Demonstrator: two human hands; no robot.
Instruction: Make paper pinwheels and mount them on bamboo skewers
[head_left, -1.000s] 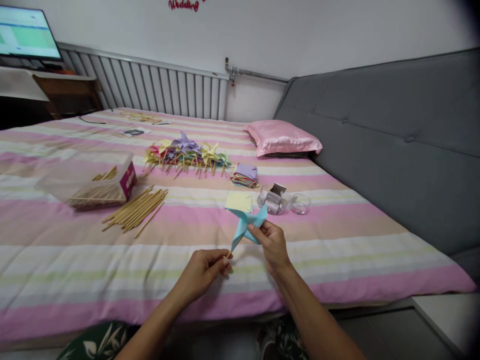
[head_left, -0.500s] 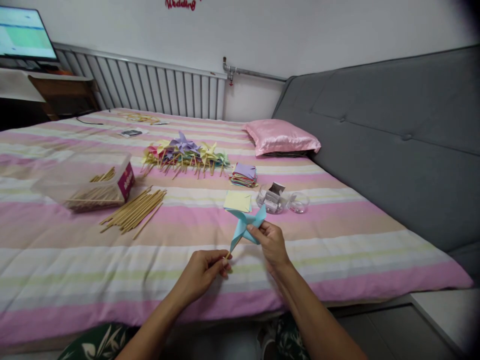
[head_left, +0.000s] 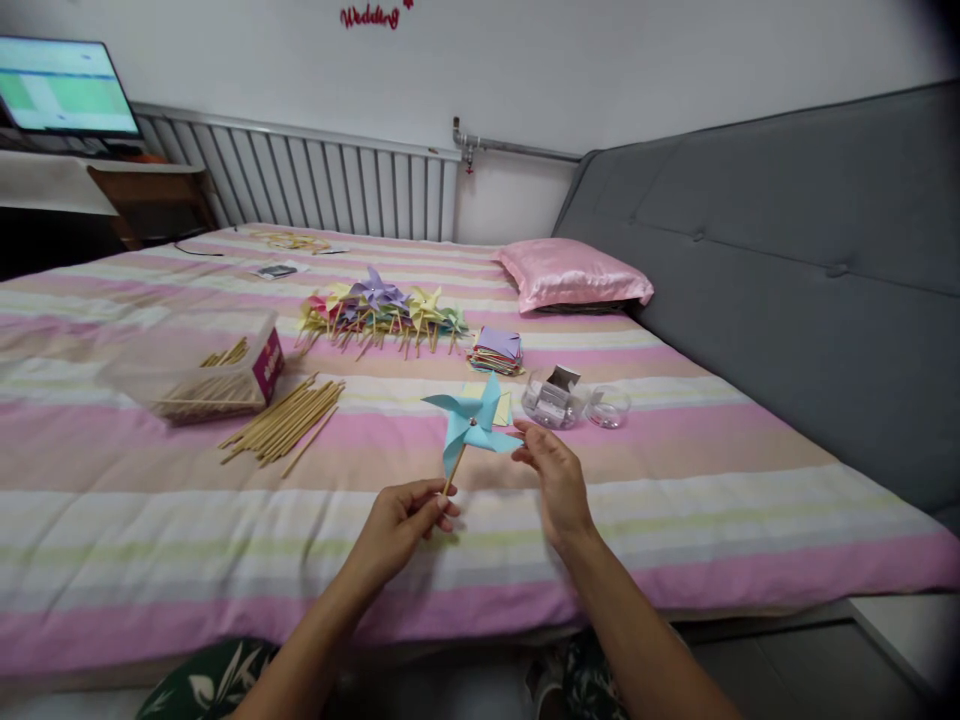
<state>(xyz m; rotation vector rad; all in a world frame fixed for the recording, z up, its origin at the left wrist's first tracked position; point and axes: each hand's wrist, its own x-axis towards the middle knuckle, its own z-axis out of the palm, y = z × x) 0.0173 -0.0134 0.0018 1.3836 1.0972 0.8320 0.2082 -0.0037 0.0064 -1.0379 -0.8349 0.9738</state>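
Where the right grip [head_left: 559,475] lay over the middle of the blue pinwheel [head_left: 459,405] half a second earlier, it has since drawn aside to the tip of the right-hand vane. Its fingers curve loosely there; whether they pinch the paper or merely meet it cannot be told. The left grip [head_left: 409,520] is closed on the stick [head_left: 454,470], thumb against fingers, below the vanes. The pinwheel thus stands just above the left grip, its face turned to the viewer. With the middle uncovered, the pin [head_left: 472,422] is visible at the centre, which suggests that vanes and stick are joined and the pinning done.

Beyond the left grip, well apart, lie other pinwheels [head_left: 379,293]; to its left, loose sticks [head_left: 289,420] lie beside a clear box [head_left: 268,365] holding more. Between the grips and farther off, a paper pile [head_left: 505,407] is partly hidden by the pinwheel, with a stack [head_left: 499,343] of coloured squares behind. Beyond the right grip are a clear tub [head_left: 551,408] and a shallow dish [head_left: 607,408]. All these rest on the bed [head_left: 675,520].
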